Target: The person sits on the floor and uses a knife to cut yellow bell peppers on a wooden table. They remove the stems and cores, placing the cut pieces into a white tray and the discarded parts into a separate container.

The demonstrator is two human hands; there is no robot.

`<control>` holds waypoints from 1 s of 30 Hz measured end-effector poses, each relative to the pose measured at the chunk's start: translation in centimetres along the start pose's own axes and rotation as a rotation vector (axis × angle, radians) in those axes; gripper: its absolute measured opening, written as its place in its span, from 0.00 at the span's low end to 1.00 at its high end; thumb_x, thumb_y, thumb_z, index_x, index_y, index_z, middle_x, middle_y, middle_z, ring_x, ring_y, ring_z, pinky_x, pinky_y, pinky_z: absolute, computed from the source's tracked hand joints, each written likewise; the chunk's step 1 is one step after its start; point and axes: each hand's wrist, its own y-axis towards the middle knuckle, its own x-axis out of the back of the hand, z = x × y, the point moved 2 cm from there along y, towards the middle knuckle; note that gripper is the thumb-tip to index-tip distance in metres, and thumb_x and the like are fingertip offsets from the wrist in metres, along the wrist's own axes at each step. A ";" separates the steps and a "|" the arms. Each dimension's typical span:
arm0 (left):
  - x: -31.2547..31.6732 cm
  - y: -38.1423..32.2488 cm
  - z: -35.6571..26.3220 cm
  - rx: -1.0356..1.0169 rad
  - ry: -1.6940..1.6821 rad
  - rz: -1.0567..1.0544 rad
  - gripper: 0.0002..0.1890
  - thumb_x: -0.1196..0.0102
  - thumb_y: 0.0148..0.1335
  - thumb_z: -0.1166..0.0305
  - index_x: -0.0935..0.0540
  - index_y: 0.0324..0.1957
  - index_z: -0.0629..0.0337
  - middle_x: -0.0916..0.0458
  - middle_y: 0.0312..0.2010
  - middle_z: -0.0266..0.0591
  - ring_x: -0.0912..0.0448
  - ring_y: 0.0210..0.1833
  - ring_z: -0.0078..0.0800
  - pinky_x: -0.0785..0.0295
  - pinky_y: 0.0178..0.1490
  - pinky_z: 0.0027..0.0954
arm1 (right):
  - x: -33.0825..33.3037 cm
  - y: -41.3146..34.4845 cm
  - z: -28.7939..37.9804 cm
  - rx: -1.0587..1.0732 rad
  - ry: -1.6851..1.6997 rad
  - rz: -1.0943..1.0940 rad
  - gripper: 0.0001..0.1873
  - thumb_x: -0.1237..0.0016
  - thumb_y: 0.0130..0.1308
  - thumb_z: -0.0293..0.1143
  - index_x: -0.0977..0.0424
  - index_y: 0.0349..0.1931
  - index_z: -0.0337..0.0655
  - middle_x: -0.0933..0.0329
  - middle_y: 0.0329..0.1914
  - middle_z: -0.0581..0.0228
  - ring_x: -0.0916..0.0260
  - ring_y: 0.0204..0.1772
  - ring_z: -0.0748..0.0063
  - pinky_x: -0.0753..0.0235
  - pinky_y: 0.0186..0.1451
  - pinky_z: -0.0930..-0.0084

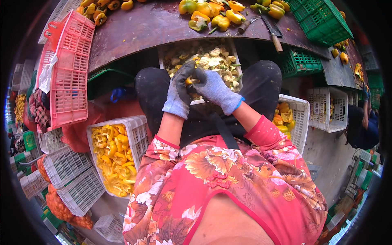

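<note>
Both my hands wear gloves with dark palms and grey-blue knit backs, and they meet above a white crate point(235, 55) between my knees. Pepper cores, seeds and scraps point(216, 59) fill that crate. My left hand point(181, 88) closes around a small yellow pepper piece point(190, 81). Against the same piece rest the fingers of my right hand point(212, 87); how much of it each hand grips is hidden. On the wooden table in front lie whole and cut yellow peppers point(220, 22), a curved-blade tool with a wooden handle point(245, 26) and a knife with a wooden handle point(276, 43).
The table edge point(137, 50) curves before my knees. A white crate of cut yellow peppers point(142, 134) stands left, another point(301, 122) right. A pink crate point(69, 73) rises at the left; a green crate point(320, 20) is back right. Another person point(367, 128) is at far right.
</note>
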 end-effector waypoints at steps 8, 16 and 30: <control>0.2 1.0 -1.7 -0.003 -0.258 -0.089 0.19 0.44 0.64 0.66 0.24 0.55 0.64 0.20 0.47 0.45 0.20 0.51 0.36 0.24 0.55 0.33 | -0.8 0.1 1.5 0.074 -0.065 -0.311 0.17 0.36 0.58 0.35 0.27 0.39 0.33 0.20 0.31 0.54 0.19 0.36 0.59 0.25 0.38 0.67; -0.4 -0.4 -7.0 -0.168 -0.356 0.062 0.22 0.49 0.68 0.61 0.26 0.58 0.64 0.21 0.52 0.49 0.22 0.55 0.41 0.26 0.61 0.43 | 2.7 2.8 -0.8 0.004 0.259 -0.336 0.17 0.37 0.60 0.33 0.27 0.45 0.35 0.22 0.35 0.61 0.24 0.30 0.76 0.23 0.32 0.78; -1.7 0.0 -4.7 0.079 -0.285 0.005 0.27 0.45 0.65 0.47 0.27 0.58 0.53 0.25 0.51 0.41 0.26 0.53 0.36 0.26 0.54 0.47 | 6.6 0.2 -1.4 -0.288 1.397 0.030 0.16 0.46 0.67 0.38 0.26 0.51 0.40 0.25 0.37 0.64 0.32 0.25 0.75 0.29 0.25 0.79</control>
